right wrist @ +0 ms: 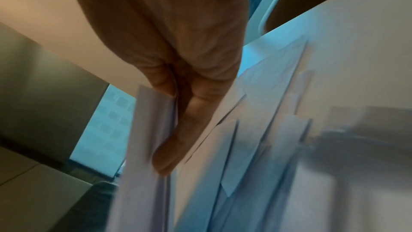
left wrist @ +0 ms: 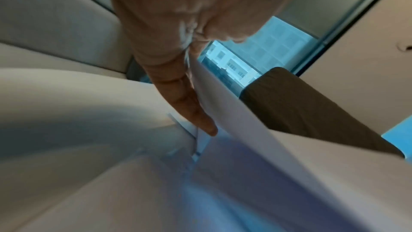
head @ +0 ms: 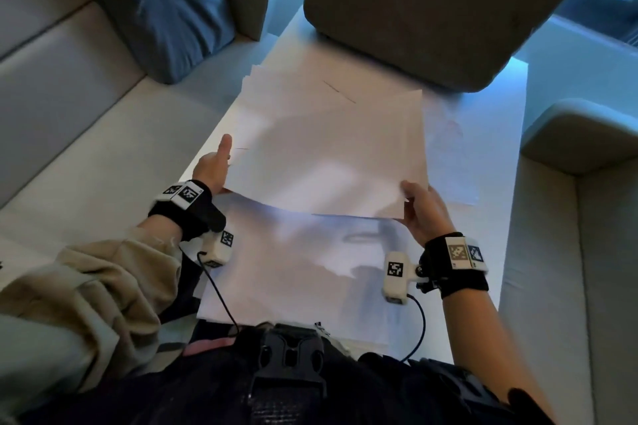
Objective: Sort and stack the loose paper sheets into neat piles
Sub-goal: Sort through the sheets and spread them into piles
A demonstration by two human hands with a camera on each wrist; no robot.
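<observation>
A bundle of white paper sheets hangs tilted above the white table, held at its near corners by both hands. My left hand grips the left corner, thumb raised beside the edge, fingers straight beneath the paper. My right hand pinches the right corner, thumb on top, fingers under the stack's edge. More loose sheets lie fanned at the back, to the right and in front of me. In the right wrist view, overlapping sheets lie spread on the table.
A dark cushioned chair back overhangs the table's far end. A light sofa with a blue cushion runs along the left. Another seat's armrest stands at the right. Camera cables hang from both wrists.
</observation>
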